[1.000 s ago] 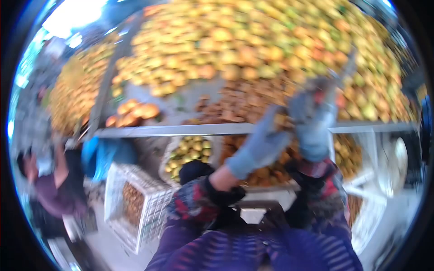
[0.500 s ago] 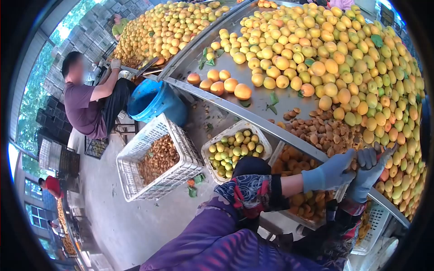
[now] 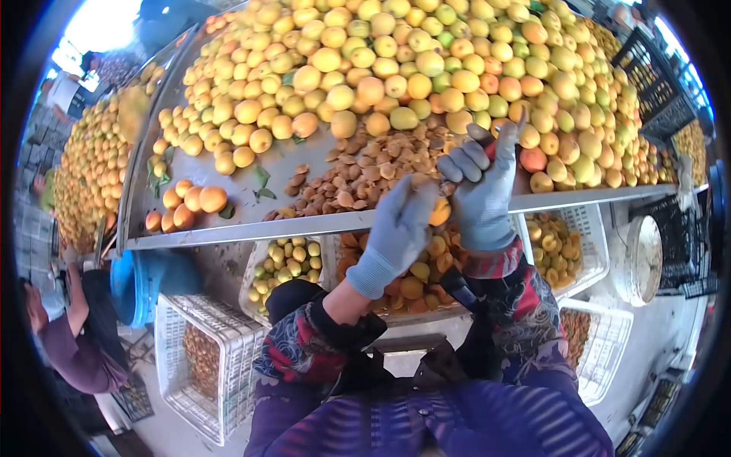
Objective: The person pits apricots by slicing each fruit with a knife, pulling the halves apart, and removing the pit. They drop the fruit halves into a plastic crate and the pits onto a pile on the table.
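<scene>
Apricot [image 3: 439,211]: in the head view you have it pinched between both gloved hands, right at the front lip of the metal worktop [image 3: 228,228]. Your left hand [image 3: 396,232] curls over it from the left, fingers bent around the fruit. Your right hand [image 3: 481,194] is fisted just beside it, clamped on a small knife handle [image 3: 482,137] that pokes up out of the fist. A heap of pits [image 3: 365,171] lies just behind the fruit, and a crate of halves [image 3: 415,282] sits directly below.
</scene>
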Demonstrator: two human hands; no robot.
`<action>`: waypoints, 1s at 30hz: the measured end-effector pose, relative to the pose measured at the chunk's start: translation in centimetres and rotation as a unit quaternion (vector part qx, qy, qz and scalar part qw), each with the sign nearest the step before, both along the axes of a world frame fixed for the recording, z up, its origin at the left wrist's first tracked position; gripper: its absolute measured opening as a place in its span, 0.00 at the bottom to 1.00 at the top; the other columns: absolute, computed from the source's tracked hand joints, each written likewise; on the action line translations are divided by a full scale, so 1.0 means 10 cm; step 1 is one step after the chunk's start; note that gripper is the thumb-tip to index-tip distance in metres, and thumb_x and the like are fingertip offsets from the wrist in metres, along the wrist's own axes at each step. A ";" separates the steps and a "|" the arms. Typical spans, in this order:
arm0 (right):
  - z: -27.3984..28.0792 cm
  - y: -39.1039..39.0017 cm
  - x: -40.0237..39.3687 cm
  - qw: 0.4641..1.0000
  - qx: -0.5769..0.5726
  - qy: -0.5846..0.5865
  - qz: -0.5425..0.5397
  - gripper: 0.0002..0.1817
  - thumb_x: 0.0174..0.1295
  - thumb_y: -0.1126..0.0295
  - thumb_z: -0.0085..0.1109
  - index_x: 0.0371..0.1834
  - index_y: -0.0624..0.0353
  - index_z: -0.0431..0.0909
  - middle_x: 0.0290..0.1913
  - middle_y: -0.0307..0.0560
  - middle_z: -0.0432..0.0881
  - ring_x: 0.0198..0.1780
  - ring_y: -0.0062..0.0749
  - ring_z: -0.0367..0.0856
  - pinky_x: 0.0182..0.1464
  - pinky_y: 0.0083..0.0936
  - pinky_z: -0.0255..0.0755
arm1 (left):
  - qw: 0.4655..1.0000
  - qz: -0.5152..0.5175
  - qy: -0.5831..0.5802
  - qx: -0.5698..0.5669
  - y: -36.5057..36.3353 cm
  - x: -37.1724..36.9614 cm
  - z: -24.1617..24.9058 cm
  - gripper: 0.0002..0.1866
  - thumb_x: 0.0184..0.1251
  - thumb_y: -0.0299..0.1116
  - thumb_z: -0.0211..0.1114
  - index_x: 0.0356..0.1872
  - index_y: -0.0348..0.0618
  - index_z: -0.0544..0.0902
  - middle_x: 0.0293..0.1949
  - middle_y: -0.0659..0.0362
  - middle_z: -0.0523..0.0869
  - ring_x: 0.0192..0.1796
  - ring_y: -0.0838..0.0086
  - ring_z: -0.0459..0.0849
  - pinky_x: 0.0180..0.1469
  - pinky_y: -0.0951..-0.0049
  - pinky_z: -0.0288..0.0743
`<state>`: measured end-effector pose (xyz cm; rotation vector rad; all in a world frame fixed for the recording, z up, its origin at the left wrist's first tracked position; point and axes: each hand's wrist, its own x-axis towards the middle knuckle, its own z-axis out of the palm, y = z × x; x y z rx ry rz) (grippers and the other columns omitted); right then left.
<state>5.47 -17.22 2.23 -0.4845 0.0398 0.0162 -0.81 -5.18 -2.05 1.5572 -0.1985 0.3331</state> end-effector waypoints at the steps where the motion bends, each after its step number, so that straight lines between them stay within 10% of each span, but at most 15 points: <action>1: -0.01 -0.01 0.00 1.000 0.005 0.000 -0.002 0.29 0.63 0.38 0.52 0.37 0.58 0.72 0.16 0.26 0.47 0.16 0.17 0.45 0.21 0.21 0.47 | 1.000 -0.008 0.004 0.002 0.04 -0.01 0.06 0.10 0.67 0.34 0.61 0.42 0.38 0.74 0.24 0.55 0.79 0.22 0.68 0.76 0.27 0.68 0.71; 3: 0.04 -0.03 -0.01 1.000 -0.010 0.003 -0.019 0.28 0.63 0.39 0.52 0.36 0.58 0.73 0.16 0.27 0.48 0.16 0.17 0.46 0.21 0.21 0.47 | 0.925 -0.090 0.247 -0.275 0.10 0.01 0.32 0.13 0.73 0.41 0.55 0.44 0.41 0.76 0.27 0.60 0.80 0.18 0.83 0.68 0.21 0.80 0.62; 13: 0.07 -0.23 0.02 0.998 -0.033 -0.018 -0.048 0.25 0.66 0.43 0.51 0.33 0.58 0.74 0.17 0.28 0.51 0.16 0.17 0.48 0.21 0.20 0.49 | 0.899 -0.063 0.265 -0.343 0.33 0.08 0.45 0.25 0.74 0.52 0.49 0.35 0.38 0.80 0.23 0.55 0.80 0.18 0.76 0.71 0.23 0.76 0.69; 17: 0.07 -0.26 0.02 0.996 -0.059 -0.017 -0.059 0.24 0.67 0.44 0.51 0.34 0.57 0.74 0.18 0.29 0.53 0.16 0.17 0.49 0.21 0.20 0.49 | 0.956 -0.151 0.189 -0.165 0.27 -0.02 0.45 0.13 0.71 0.37 0.56 0.43 0.38 0.82 0.32 0.59 0.82 0.35 0.78 0.80 0.38 0.80 0.73; 20: 0.07 -0.30 0.03 0.996 -0.074 -0.028 -0.050 0.23 0.67 0.46 0.51 0.34 0.57 0.74 0.17 0.30 0.54 0.16 0.18 0.50 0.20 0.21 0.50 | 0.970 -0.171 0.001 0.173 0.20 -0.08 0.51 0.12 0.62 0.30 0.65 0.46 0.40 0.81 0.37 0.59 0.84 0.38 0.77 0.81 0.43 0.74 0.74; 27: 0.06 -0.34 -0.01 0.997 -0.079 0.004 -0.019 0.20 0.69 0.49 0.50 0.35 0.57 0.73 0.17 0.32 0.58 0.15 0.20 0.55 0.20 0.23 0.55 | 0.992 -0.029 -0.007 0.125 0.49 0.58 0.47 0.12 0.57 0.27 0.67 0.44 0.42 0.82 0.36 0.56 0.83 0.39 0.66 0.82 0.41 0.72 0.76; 30: 0.12 -0.33 -0.03 0.993 -0.103 0.038 -0.033 0.20 0.69 0.51 0.50 0.35 0.59 0.73 0.17 0.33 0.59 0.15 0.20 0.57 0.18 0.23 0.56 | 0.931 0.013 -0.062 0.360 0.46 1.05 0.45 0.15 0.57 0.28 0.65 0.47 0.45 0.81 0.42 0.54 0.84 0.44 0.64 0.82 0.45 0.67 0.77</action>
